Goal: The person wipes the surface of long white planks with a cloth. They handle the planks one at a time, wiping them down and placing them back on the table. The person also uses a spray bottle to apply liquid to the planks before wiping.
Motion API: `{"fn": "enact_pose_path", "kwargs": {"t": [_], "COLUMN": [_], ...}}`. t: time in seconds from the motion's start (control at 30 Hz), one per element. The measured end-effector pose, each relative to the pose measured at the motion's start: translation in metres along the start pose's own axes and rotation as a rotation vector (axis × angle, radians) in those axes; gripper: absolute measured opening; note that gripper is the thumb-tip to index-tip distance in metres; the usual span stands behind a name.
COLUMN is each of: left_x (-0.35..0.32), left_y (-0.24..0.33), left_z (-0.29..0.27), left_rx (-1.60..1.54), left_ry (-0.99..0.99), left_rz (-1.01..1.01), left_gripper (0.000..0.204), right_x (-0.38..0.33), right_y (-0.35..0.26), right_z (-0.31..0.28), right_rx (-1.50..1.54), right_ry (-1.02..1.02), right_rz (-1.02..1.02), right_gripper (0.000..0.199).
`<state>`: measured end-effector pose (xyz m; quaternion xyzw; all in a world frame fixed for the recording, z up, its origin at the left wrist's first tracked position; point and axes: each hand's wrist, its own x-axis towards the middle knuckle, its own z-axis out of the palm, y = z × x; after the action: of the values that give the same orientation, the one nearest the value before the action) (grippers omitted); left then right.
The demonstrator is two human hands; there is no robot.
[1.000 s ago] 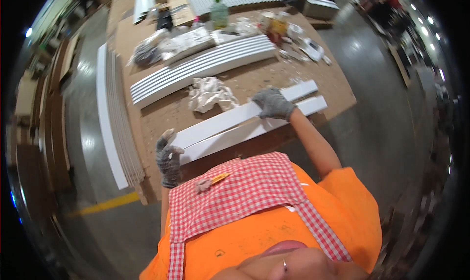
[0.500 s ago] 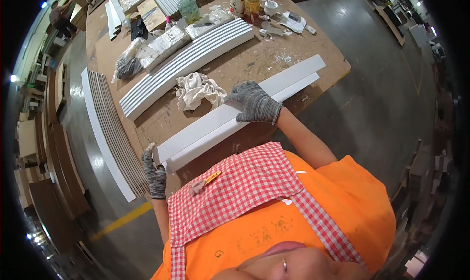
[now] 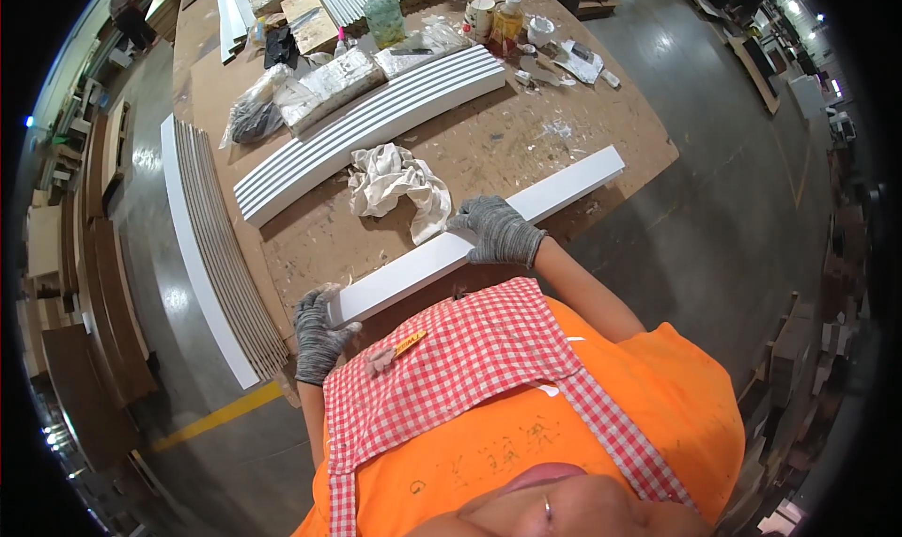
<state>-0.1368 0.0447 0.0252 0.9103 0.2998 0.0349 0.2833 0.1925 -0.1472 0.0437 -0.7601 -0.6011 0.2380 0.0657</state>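
Right now, the white strip (image 3: 427,264) lies slantwise along the near edge of the brown desk (image 3: 615,114), its right end farther from the body than its left. The right hand (image 3: 503,232), in a grey knit glove, lies over the strip near its middle, its grip narrowed around it. The left hand (image 3: 322,335), gloved alike, is at the strip's left end, thumb spread from the fingers; whether its grip holds that end, I cannot tell. A crumpled white rag (image 3: 399,185) sits just beyond the strip, close to the right thumb. Farther back is a ridged white stack (image 3: 376,128), and behind it stand a green-capped bottle (image 3: 383,20) and an amber bottle (image 3: 507,25). More strips (image 3: 221,255) line the desk's left side.
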Motion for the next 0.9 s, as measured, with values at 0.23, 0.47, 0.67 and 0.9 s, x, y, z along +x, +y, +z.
{"fn": "enact_pose_path", "kwargs": {"t": [0.23,0.47,0.67,0.9], "left_x": [0.007,0.009,0.007,0.007], "left_y": [0.007,0.001,0.003,0.012], "left_z": [0.011,0.015,0.018,0.013], "left_rx": [0.004,-0.155,-0.169,-0.115], "left_ry": [-0.039,-0.038,0.035,0.028], "left_rz": [-0.115,-0.129,-0.044,-0.043], "left_gripper": [0.069,0.061,0.062,0.062], "right_x": [-0.002,-0.003,-0.005,-0.020], "right_y": [-0.002,-0.005,-0.012,0.038], "right_z": [0.001,0.001,0.000,0.050], "right_rx": [0.007,-0.023,-0.091,-0.243], "right_ry": [-0.016,-0.019,-0.134,0.428], "right_rz": [-0.016,-0.028,0.011,0.146], "right_gripper": [0.054,0.052,0.058,0.070]}}
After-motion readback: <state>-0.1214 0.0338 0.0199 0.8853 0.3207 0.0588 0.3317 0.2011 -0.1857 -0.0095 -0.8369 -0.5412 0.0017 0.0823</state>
